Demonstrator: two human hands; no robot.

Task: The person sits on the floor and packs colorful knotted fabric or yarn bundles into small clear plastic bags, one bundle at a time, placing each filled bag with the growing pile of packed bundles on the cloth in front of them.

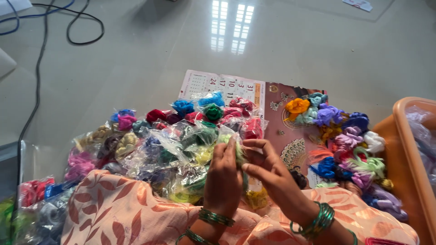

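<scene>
While perhaps pinched, thread bundle (238, 152) between hands.

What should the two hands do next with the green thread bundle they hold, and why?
Probably draw the green thread bundle fully out of its clear packet. The left hand and right hand pinch it together above the bagged threads, while loose unbagged bundles already lie on the calendar sheet.

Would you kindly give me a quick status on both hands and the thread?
Left hand and right hand together pinching a green thread bundle. Bagged threads piled beneath. Loose threads right.
</scene>
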